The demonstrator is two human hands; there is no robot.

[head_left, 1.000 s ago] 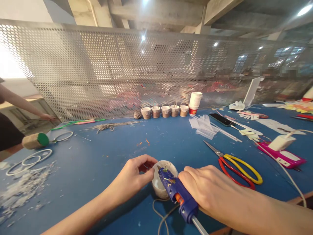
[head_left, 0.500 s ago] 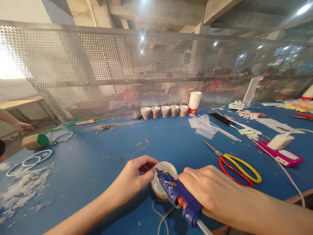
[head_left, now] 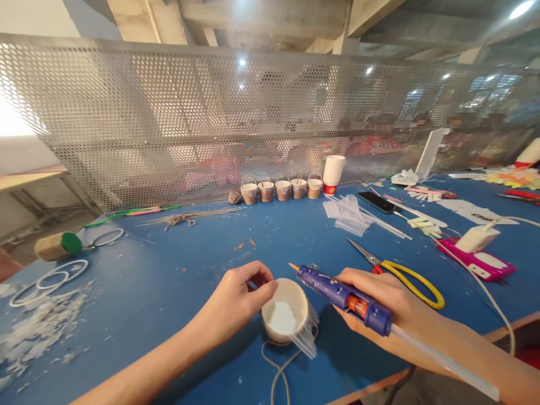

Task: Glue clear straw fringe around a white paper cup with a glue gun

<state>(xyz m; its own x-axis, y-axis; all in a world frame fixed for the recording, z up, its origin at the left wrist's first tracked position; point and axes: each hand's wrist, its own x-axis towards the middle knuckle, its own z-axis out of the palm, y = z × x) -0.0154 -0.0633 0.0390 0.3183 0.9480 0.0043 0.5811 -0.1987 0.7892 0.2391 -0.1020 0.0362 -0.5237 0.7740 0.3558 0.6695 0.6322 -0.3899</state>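
A small paper cup [head_left: 269, 326] stands on the blue table in front of me, its white inside showing. My left hand [head_left: 242, 292] pinches the cup's far-left rim between thumb and fingers; the tips are partly hidden. Clear plastic strips [head_left: 307, 342] fan out from the cup's right side, and a thin cord [head_left: 278, 370] trails from its base towards me. In my right hand [head_left: 379, 304] is a blue glue gun [head_left: 327, 286], nozzle pointing left beyond the rim. A long clear glue stick [head_left: 447, 363] sticks out of its back end.
Scissors [head_left: 394, 270] lie right of the glue gun, near a pink power strip [head_left: 489, 267]. Several small buckets [head_left: 283, 190] and stacked cups [head_left: 333, 174] line the mesh screen [head_left: 169, 124]. White scraps [head_left: 46, 320] and rings [head_left: 80, 269] lie left.
The glue gun has moved right, out from over the cup, and its nozzle has lifted away. More of the cup's inside and the clear strips now show. My left hand stays at the rim.
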